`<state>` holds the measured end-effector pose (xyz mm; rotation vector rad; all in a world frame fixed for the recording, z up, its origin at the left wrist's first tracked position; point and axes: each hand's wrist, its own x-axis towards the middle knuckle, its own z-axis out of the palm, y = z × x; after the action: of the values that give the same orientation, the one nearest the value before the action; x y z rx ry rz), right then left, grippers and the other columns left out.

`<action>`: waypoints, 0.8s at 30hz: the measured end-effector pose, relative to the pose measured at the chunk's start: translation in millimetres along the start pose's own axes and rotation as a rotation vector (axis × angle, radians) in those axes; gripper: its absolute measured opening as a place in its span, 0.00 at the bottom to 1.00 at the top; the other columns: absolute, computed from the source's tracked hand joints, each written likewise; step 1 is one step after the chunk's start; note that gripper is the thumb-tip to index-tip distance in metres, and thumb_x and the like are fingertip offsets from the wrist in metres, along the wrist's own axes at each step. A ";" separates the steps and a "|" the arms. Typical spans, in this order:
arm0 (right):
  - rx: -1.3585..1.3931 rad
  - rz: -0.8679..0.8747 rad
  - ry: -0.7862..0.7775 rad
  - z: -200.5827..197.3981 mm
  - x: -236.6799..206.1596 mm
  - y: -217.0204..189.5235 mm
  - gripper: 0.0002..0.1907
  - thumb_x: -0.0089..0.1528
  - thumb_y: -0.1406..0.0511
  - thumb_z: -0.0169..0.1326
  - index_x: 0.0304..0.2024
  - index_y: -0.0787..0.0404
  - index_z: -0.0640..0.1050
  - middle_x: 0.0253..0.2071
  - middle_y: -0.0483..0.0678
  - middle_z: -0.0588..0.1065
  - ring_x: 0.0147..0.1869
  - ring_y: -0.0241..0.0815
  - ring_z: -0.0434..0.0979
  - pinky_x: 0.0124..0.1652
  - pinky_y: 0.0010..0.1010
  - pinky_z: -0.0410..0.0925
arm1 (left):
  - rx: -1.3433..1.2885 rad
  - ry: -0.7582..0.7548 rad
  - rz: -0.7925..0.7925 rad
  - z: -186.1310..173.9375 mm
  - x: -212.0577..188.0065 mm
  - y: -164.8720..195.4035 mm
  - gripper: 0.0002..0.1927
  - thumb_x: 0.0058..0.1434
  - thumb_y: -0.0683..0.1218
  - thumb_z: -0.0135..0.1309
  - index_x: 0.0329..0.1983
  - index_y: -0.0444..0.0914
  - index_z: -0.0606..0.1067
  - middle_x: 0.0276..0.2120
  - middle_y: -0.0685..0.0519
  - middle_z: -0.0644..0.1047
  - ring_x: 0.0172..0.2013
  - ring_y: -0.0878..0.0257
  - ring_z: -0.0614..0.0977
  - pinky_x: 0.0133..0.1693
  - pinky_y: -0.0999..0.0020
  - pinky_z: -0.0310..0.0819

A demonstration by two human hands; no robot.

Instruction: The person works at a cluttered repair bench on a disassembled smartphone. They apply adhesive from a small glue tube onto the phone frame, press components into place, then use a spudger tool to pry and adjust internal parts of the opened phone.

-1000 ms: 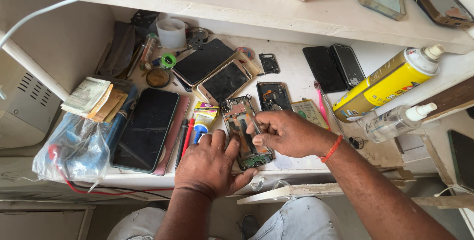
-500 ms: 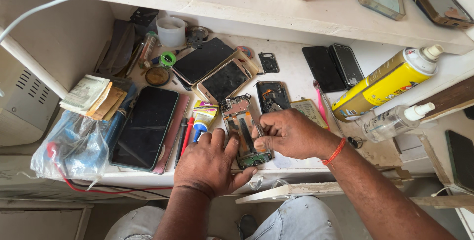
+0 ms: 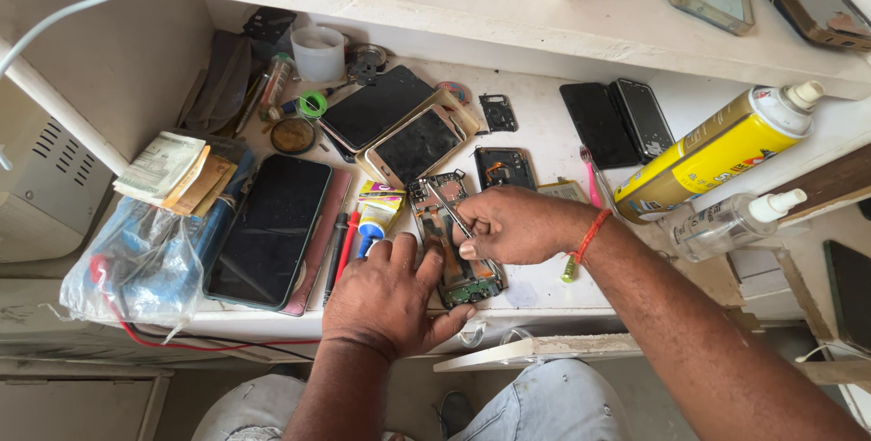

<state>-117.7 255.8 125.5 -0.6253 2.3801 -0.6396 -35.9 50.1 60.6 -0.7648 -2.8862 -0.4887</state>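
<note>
Clearly you were partway into an opened phone (image 3: 451, 240) that lay back-off near the counter (image 3: 544, 137) front edge, its boards and connectors bare. Your left hand (image 3: 392, 294) lay spread, palm down, at the phone's 8 o'clock, thumb against its lower edge to steady it. Your right hand (image 3: 515, 225) came in from 3 o'clock, fingers pressed together around thin tweezers (image 3: 446, 207) whose tips reached the phone's upper part; I could not tell what the tips touched.

By my reading the opening-up was done: the back was off and the inside exposed. The work inside looked unfinished, and nothing was closed up again.

Around it, a glue tube (image 3: 372, 223) lay just beside the phone at 9 o'clock, then red pens (image 3: 346, 250) and a large dark phone (image 3: 269, 228). A plastic bag (image 3: 136, 264) sat at the far 9 o'clock edge under folded banknotes (image 3: 161, 164). A small phone part (image 3: 504, 167) lay at 1 o'clock, two black phones (image 3: 617, 122) farther toward 2, and a yellow spray can (image 3: 717, 152) and clear bottle (image 3: 730, 223) at 3 o'clock.
</note>
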 end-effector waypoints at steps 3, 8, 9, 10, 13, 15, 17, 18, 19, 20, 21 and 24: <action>-0.017 0.016 -0.027 -2.5 2.1 -0.9 0.07 0.61 0.64 0.61 0.34 0.61 0.78 0.25 0.42 0.78 0.30 0.31 0.75 0.31 0.30 0.69 | -0.005 0.009 0.007 -0.5 -0.4 -0.1 0.38 0.50 0.76 0.55 0.51 0.44 0.74 0.44 0.46 0.71 0.42 0.48 0.77 0.36 0.50 0.76; -0.057 0.026 -0.019 -5.3 -0.1 -1.4 0.07 0.60 0.64 0.61 0.35 0.61 0.78 0.26 0.44 0.78 0.30 0.32 0.74 0.32 0.31 0.70 | 0.005 -0.032 -0.006 -2.7 1.5 0.6 0.40 0.51 0.77 0.53 0.53 0.44 0.74 0.44 0.45 0.70 0.42 0.48 0.76 0.37 0.51 0.76; -0.033 -0.007 -0.010 -4.5 -2.4 -0.2 0.07 0.60 0.64 0.61 0.34 0.62 0.78 0.27 0.44 0.78 0.31 0.31 0.74 0.33 0.30 0.70 | 0.006 -0.028 -0.004 -3.1 1.3 0.7 0.40 0.51 0.77 0.53 0.53 0.44 0.74 0.44 0.45 0.70 0.42 0.48 0.76 0.37 0.51 0.76; -0.011 -0.026 0.017 -3.4 -5.6 1.5 0.07 0.60 0.65 0.61 0.36 0.61 0.78 0.27 0.44 0.79 0.32 0.31 0.75 0.33 0.30 0.71 | 0.005 -0.026 -0.001 -3.2 0.9 1.0 0.40 0.51 0.77 0.52 0.53 0.44 0.74 0.44 0.45 0.70 0.42 0.48 0.76 0.37 0.51 0.76; 0.063 -0.063 0.093 -0.5 -16.8 8.5 0.07 0.61 0.65 0.59 0.39 0.61 0.78 0.30 0.43 0.80 0.34 0.29 0.76 0.35 0.27 0.71 | 0.002 -0.031 0.008 -3.2 0.4 0.5 0.40 0.52 0.78 0.51 0.53 0.43 0.74 0.44 0.45 0.70 0.42 0.48 0.76 0.37 0.51 0.76; 0.124 -0.060 0.134 0.8 -24.0 13.6 0.07 0.62 0.65 0.58 0.40 0.63 0.77 0.33 0.42 0.80 0.37 0.27 0.76 0.37 0.26 0.72 | 0.004 -0.019 0.004 -2.5 -0.4 0.1 0.37 0.54 0.76 0.51 0.51 0.43 0.74 0.44 0.45 0.71 0.41 0.48 0.76 0.36 0.50 0.76; 0.173 -0.052 0.159 3.2 -31.0 18.9 0.08 0.63 0.66 0.58 0.42 0.63 0.77 0.32 0.42 0.78 0.37 0.28 0.73 0.37 0.26 0.71 | 0.002 -0.002 0.003 -1.3 -0.2 0.0 0.34 0.55 0.74 0.51 0.50 0.44 0.74 0.44 0.46 0.71 0.41 0.49 0.77 0.36 0.50 0.76; 0.197 -0.047 0.172 4.6 -34.4 21.7 0.08 0.63 0.66 0.59 0.42 0.63 0.77 0.32 0.42 0.76 0.36 0.28 0.72 0.37 0.26 0.70 | -0.001 0.008 0.003 -0.8 -0.2 -0.2 0.33 0.56 0.73 0.51 0.49 0.44 0.74 0.43 0.46 0.71 0.41 0.49 0.77 0.35 0.50 0.76; 0.196 -0.056 0.201 6.1 -37.5 24.8 0.08 0.63 0.65 0.58 0.42 0.63 0.77 0.31 0.41 0.75 0.36 0.29 0.71 0.36 0.26 0.70 | -0.005 0.018 0.003 -0.4 -0.4 -0.3 0.32 0.57 0.72 0.51 0.49 0.44 0.74 0.43 0.46 0.71 0.41 0.49 0.77 0.35 0.50 0.76; 0.195 -0.064 0.230 7.9 -40.5 28.2 0.08 0.63 0.65 0.58 0.42 0.63 0.77 0.29 0.41 0.74 0.35 0.29 0.70 0.35 0.27 0.69 | -0.001 0.019 0.004 0.0 -0.7 -0.2 0.31 0.57 0.72 0.51 0.47 0.43 0.74 0.42 0.46 0.71 0.40 0.49 0.77 0.35 0.50 0.76; 0.193 -0.072 0.260 9.9 -43.6 31.9 0.08 0.63 0.65 0.58 0.42 0.63 0.78 0.28 0.41 0.73 0.34 0.29 0.69 0.34 0.27 0.69 | 0.003 0.021 0.006 0.2 -0.5 -0.2 0.31 0.57 0.71 0.51 0.46 0.43 0.74 0.41 0.46 0.71 0.40 0.49 0.77 0.35 0.50 0.76; 0.310 -0.014 0.428 22.9 -55.3 42.0 0.07 0.64 0.67 0.57 0.42 0.63 0.78 0.30 0.40 0.71 0.34 0.28 0.67 0.34 0.26 0.67 | -0.007 0.057 0.010 0.2 -0.5 -0.1 0.30 0.55 0.70 0.53 0.47 0.44 0.75 0.41 0.46 0.71 0.39 0.49 0.77 0.34 0.50 0.76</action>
<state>-75.2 312.8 108.4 -0.3978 2.5781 -1.2232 -35.5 49.9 60.3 -0.7537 -2.8278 -0.5113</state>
